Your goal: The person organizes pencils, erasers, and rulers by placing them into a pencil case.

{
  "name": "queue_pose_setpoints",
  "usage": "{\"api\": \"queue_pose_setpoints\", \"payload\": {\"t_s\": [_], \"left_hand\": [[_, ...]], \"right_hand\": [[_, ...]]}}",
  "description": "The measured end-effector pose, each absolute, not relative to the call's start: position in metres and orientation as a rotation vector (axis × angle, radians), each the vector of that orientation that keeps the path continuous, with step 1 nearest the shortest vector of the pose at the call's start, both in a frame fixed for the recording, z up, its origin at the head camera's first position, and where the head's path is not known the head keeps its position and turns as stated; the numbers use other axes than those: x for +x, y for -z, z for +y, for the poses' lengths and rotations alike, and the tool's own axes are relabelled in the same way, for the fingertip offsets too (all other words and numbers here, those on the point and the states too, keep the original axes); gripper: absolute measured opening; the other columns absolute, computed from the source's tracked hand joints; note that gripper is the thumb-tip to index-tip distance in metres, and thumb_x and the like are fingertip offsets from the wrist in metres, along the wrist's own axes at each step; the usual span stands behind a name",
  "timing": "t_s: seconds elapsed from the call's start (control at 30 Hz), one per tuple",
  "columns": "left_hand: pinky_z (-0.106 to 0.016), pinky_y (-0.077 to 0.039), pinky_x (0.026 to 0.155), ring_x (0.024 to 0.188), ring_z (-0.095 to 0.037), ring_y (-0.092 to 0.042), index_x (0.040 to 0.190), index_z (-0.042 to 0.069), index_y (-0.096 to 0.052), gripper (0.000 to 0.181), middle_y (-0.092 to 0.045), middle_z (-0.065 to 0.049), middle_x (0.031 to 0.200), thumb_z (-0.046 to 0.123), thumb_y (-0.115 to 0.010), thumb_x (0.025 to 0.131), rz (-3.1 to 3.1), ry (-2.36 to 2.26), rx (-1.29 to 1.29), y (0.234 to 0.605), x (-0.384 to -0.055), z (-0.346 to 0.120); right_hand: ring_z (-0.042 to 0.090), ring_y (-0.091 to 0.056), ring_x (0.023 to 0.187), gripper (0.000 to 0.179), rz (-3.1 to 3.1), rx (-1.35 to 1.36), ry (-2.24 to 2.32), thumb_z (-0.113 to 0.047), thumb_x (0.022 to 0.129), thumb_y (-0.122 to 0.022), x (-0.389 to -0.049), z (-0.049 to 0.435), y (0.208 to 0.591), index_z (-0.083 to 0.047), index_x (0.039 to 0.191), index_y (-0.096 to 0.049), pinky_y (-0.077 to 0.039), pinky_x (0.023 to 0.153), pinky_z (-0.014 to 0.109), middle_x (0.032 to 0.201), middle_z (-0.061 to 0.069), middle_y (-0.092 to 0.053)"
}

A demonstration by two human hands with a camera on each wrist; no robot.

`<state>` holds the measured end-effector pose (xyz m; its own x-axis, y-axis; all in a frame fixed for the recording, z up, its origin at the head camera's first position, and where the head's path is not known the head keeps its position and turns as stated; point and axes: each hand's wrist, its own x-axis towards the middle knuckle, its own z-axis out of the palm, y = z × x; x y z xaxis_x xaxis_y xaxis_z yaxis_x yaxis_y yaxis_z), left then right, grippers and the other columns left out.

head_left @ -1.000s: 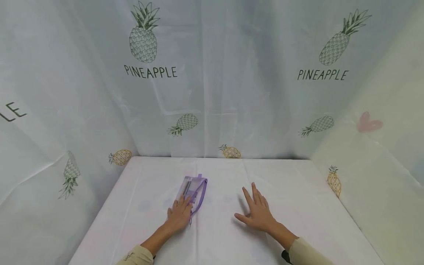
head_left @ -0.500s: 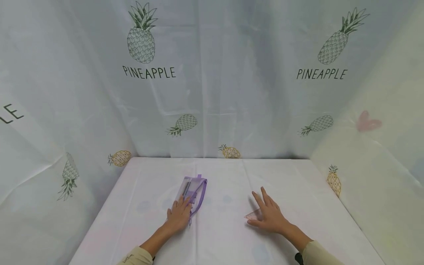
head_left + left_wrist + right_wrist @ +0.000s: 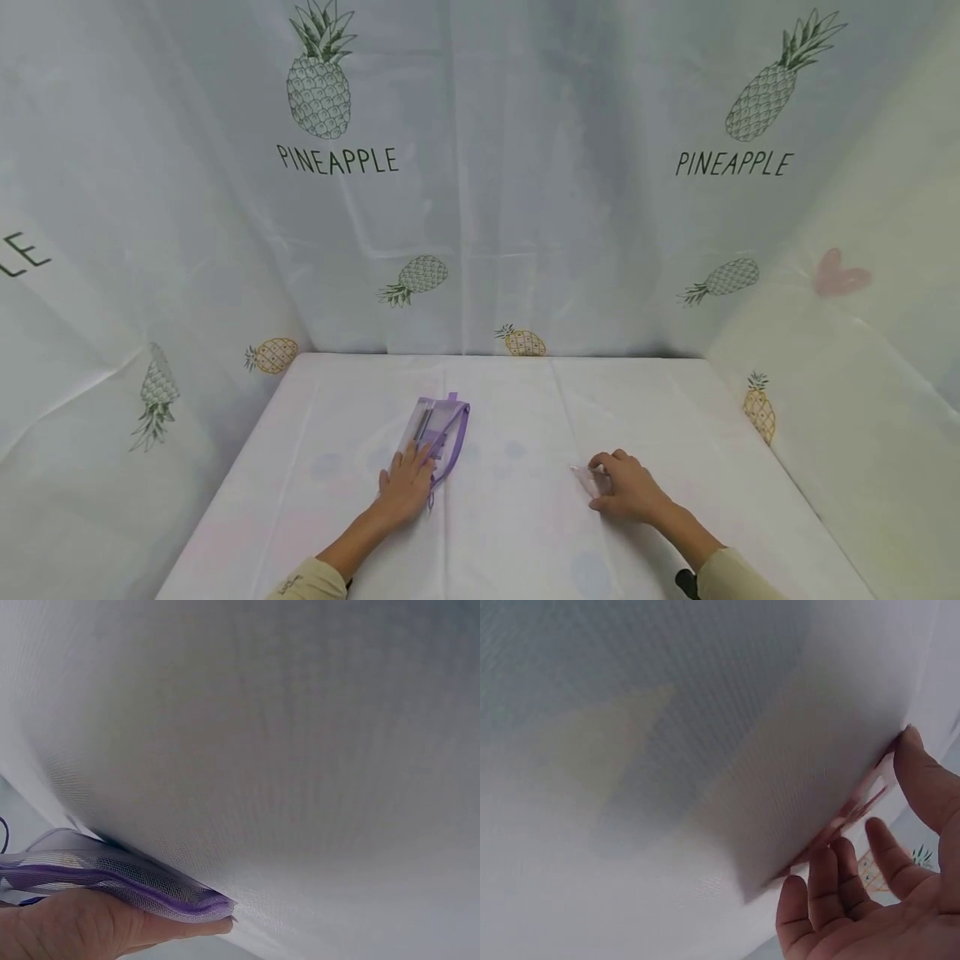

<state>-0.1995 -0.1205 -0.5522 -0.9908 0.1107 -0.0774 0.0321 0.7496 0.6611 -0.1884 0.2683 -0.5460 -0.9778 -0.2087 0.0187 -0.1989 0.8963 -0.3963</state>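
My left hand (image 3: 407,487) rests with its fingers nearly straight on the near end of a purple mesh zip pencil case (image 3: 435,423). Slim dark items show through the case's clear side. In the left wrist view, the purple trim of the pencil case (image 3: 150,889) lies along my thumb (image 3: 90,926). To the right, my right hand (image 3: 632,489) grips a see-through pinkish set square (image 3: 591,481) between thumb and curled fingers, close over the table. The right wrist view shows the set square (image 3: 844,821) nearly edge-on, with fingertips at its edge.
A white cloth with faint coloured spots covers the table (image 3: 510,533). White curtains (image 3: 510,208) printed with pineapples stand behind it and along both sides.
My right hand has moved rightward, and its spread fingers have curled to grip the set square, which first shows beneath it half a second ago. My left hand stays on the pencil case.
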Motion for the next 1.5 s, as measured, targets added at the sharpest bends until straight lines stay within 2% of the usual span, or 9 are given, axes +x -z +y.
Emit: {"api": "queue_pose_setpoints", "payload": {"t_s": [0.07,0.27,0.5,0.77,0.87,1.0,1.13,1.3,1.5], "left_hand": [[-0.079,-0.006,0.109,0.145,-0.056,-0.015,0.150,0.006,-0.041,0.052,-0.024,-0.026,0.160,0.030,-0.028,0.106,2.839,-1.066,0.114,0.551,-0.199,-0.121],[-0.079,-0.006,0.109,0.144,-0.057,-0.015,0.149,0.005,-0.041,0.052,-0.024,-0.027,0.159,0.029,-0.028,0.105,2.831,-1.086,0.116,0.551,-0.197,-0.120],[-0.080,-0.006,0.108,0.144,-0.058,-0.014,0.149,0.003,-0.041,0.052,-0.023,-0.028,0.159,0.029,-0.029,0.106,2.835,-1.079,0.117,0.553,-0.197,-0.120],[-0.079,-0.004,0.109,0.145,-0.056,-0.013,0.150,0.004,-0.040,0.053,-0.022,-0.027,0.160,0.031,-0.029,0.105,2.838,-1.083,0.112,0.554,-0.199,-0.121],[-0.079,-0.004,0.109,0.145,-0.056,-0.013,0.150,0.005,-0.040,0.052,-0.022,-0.027,0.160,0.030,-0.029,0.105,2.836,-1.082,0.108,0.554,-0.199,-0.120],[-0.078,-0.003,0.110,0.146,-0.056,-0.013,0.149,0.004,-0.040,0.052,-0.022,-0.027,0.160,0.030,-0.029,0.106,2.830,-1.086,0.104,0.553,-0.199,-0.119],[-0.078,-0.004,0.110,0.146,-0.056,-0.013,0.150,0.005,-0.040,0.052,-0.022,-0.027,0.160,0.031,-0.029,0.106,2.821,-1.092,0.117,0.551,-0.199,-0.118],[-0.078,-0.005,0.110,0.145,-0.056,-0.014,0.150,0.005,-0.040,0.052,-0.023,-0.027,0.160,0.031,-0.029,0.106,2.822,-1.091,0.129,0.549,-0.198,-0.118],[-0.078,-0.006,0.110,0.145,-0.056,-0.015,0.149,0.005,-0.042,0.051,-0.024,-0.027,0.160,0.030,-0.030,0.106,2.835,-1.099,0.114,0.549,-0.197,-0.119]], "right_hand": [[0.018,-0.055,0.084,0.054,3.008,-0.273,0.664,-0.028,0.065,-0.091,-0.189,0.270,0.545,-0.010,0.107,-0.063,-0.048,0.072,0.038,0.095,0.006,-0.060],[0.016,-0.053,0.079,0.061,2.951,-0.131,0.682,-0.037,0.065,-0.091,-0.188,0.274,0.543,-0.004,0.105,-0.058,-0.047,0.068,0.035,0.091,0.005,-0.062],[0.012,-0.044,0.065,0.054,2.892,-0.161,0.712,-0.047,0.071,-0.085,-0.187,0.276,0.545,-0.010,0.092,-0.053,-0.034,0.056,0.024,0.072,-0.002,-0.050],[0.001,-0.043,0.057,0.031,2.779,-0.449,1.006,-0.034,0.089,-0.072,-0.194,0.275,0.547,-0.012,0.080,-0.053,-0.037,0.049,0.019,0.067,-0.007,-0.050],[0.000,-0.043,0.048,0.022,2.688,-0.460,1.163,-0.026,0.095,-0.066,-0.198,0.269,0.546,-0.009,0.085,-0.058,-0.039,0.043,0.018,0.062,-0.006,-0.052],[0.005,-0.047,0.045,0.021,2.551,-0.386,1.358,-0.023,0.100,-0.059,-0.201,0.257,0.547,-0.002,0.098,-0.060,-0.044,0.040,0.021,0.065,0.001,-0.058],[0.010,-0.054,0.053,0.026,2.439,-0.303,1.513,-0.020,0.101,-0.056,-0.205,0.241,0.545,0.005,0.104,-0.057,-0.049,0.046,0.025,0.075,0.011,-0.063],[0.014,-0.056,0.055,0.029,2.330,-0.186,1.648,-0.021,0.101,-0.056,-0.211,0.220,0.545,0.008,0.105,-0.056,-0.051,0.048,0.028,0.081,0.015,-0.068],[0.012,-0.061,0.056,0.028,2.304,-0.085,1.739,-0.019,0.098,-0.061,-0.222,0.193,0.549,0.008,0.099,-0.059,-0.055,0.052,0.027,0.075,0.009,-0.067]]}}
